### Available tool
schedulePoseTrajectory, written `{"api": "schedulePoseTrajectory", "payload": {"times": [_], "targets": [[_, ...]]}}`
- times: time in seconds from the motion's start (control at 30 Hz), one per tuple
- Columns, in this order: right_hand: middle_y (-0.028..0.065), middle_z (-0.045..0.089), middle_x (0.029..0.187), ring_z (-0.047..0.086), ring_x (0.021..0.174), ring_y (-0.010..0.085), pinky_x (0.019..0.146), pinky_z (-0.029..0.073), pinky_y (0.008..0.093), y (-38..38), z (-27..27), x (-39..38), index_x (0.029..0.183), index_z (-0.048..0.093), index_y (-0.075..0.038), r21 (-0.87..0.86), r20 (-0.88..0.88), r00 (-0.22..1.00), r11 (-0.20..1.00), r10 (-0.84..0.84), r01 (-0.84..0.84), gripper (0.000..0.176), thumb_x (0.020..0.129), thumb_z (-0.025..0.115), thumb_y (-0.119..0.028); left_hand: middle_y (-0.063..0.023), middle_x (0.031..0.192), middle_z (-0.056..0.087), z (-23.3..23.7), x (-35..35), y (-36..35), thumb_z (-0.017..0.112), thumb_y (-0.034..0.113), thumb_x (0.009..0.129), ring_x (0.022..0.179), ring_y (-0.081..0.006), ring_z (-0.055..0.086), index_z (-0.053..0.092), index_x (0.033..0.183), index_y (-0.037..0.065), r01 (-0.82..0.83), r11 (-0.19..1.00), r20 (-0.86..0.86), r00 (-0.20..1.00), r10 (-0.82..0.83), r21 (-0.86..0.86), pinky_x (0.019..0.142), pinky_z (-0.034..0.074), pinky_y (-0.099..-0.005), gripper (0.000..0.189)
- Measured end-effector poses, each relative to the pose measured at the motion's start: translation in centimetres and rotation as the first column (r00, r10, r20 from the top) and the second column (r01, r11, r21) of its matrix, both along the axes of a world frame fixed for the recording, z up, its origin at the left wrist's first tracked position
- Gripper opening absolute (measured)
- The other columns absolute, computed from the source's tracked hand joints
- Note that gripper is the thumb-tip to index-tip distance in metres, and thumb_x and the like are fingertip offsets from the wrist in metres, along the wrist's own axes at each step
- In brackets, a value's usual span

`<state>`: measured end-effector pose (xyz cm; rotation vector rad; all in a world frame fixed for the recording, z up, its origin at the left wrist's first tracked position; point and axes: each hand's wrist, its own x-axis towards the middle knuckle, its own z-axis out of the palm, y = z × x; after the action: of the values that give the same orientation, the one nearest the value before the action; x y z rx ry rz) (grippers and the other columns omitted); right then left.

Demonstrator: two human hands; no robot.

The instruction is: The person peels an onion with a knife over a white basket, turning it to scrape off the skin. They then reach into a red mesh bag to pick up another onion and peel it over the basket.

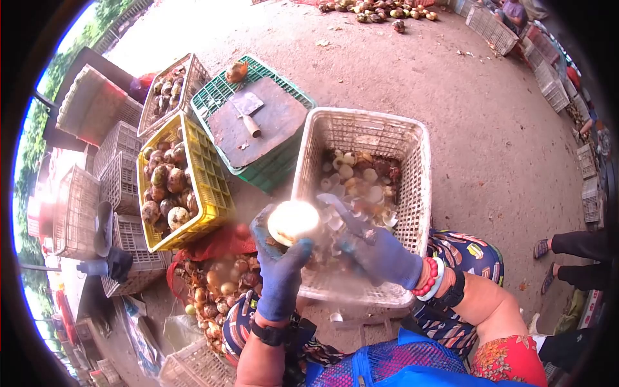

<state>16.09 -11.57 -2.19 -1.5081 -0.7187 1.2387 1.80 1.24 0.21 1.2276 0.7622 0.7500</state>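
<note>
My left hand, in a blue-purple glove, is closed round a pale, brightly lit onion above the near left side of a white plastic crate. My right hand, also gloved, is over the crate just right of the onion. Its fingers are curled. A long greyish shape points up and left from it, too blurred to tell whether it is a finger or a tool. Inside the crate lie pale peeled onion pieces and brown skins.
A yellow crate of unpeeled onions stands left. Behind it, a green crate bears a dark board with a cleaver. A red net sack and loose onions lie near my left leg. A bystander's feet show right.
</note>
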Motion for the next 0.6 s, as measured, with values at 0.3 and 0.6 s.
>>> {"api": "schedulePoseTrajectory", "payload": {"times": [0.3, 0.6], "targets": [[0.0239, 0.067, 0.076, 0.068, 0.072, 0.0312, 0.063, 0.050, 0.0432, -2.5, -3.2, -4.4, 0.108, 0.068, 0.000, 0.061, 0.378, 0.922, 0.992, 0.080, -0.111, 0.030, 0.096, 0.063, -0.028, -0.0157, 0.129, 0.056, -0.9, 0.0, 1.1, 0.049, 0.004, 0.086, 0.120, -0.0284, 0.058, 0.042, 0.135, 0.001, -0.035, 0.988, 0.155, 0.986, 0.059, -0.151, 0.108, 0.046, -0.0400, 0.050], [0.0230, 0.064, 0.119, 0.067, 0.104, 0.0286, 0.089, 0.052, 0.0402, 0.7, -0.9, 1.8, 0.156, 0.027, -0.007, 0.427, 0.511, 0.851, 0.896, -0.123, -0.127, 0.066, 0.098, 0.057, -0.015, -0.0096, 0.125, 0.055, -0.5, 0.0, -0.2, 0.059, 0.008, 0.077, 0.116, -0.0202, 0.055, 0.040, 0.141, 0.003, 0.136, 0.983, 0.119, 0.985, -0.122, -0.125, 0.101, 0.046, -0.0333, 0.067]]}}
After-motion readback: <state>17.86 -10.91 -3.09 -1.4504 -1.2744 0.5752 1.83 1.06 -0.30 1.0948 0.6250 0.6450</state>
